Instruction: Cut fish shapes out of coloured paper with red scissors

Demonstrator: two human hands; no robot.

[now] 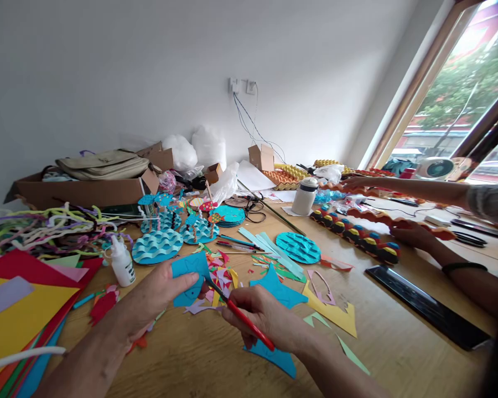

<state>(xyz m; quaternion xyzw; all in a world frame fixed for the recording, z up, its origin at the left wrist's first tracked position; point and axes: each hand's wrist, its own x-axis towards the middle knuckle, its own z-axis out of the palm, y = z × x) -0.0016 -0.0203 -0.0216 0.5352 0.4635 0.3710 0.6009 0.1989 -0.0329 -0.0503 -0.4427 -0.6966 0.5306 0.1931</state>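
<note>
My left hand (169,284) pinches a piece of blue paper (191,266) with a drawn outline on it, thumb lying on top. In my right hand (259,315) are scissors (249,322) with red handles, their dark blades meeting the paper's right edge. How far the blades are parted I cannot make out. Blue paper offcuts (280,290) lie beyond and below my right hand. Small coloured scraps (222,273) are scattered just past the blades. A white glue bottle (121,261) stands upright to the left of my left hand.
Coloured paper sheets (29,293) are stacked at left, below pipe cleaners (62,226). Blue wavy discs (157,247) with paper fish stand mid-table. A white jar (305,196) is behind. At right, another person's hands (410,235) touch an egg-carton strip near a black glossy slab (427,305).
</note>
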